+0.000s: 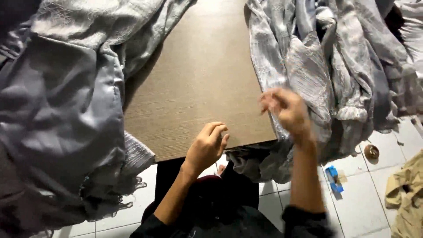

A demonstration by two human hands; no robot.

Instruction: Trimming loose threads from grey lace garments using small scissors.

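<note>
A brown wooden board [198,79] lies in front of me, tilted a little. My left hand [207,145] rests on its near edge with fingers curled and nothing in it. My right hand [286,110] is raised over the board's right corner, blurred by motion, fingers loosely bent, right beside a heap of silvery grey fabric [335,66]. Whether it pinches the cloth cannot be told. A second large pile of grey satin cloth [57,114] covers the board's left side.
White floor tiles [361,198] show at the lower right, with a small blue packet [334,178], a small round brown object [371,151] and beige cloth [407,194]. My dark-clothed legs [211,198] are below the board.
</note>
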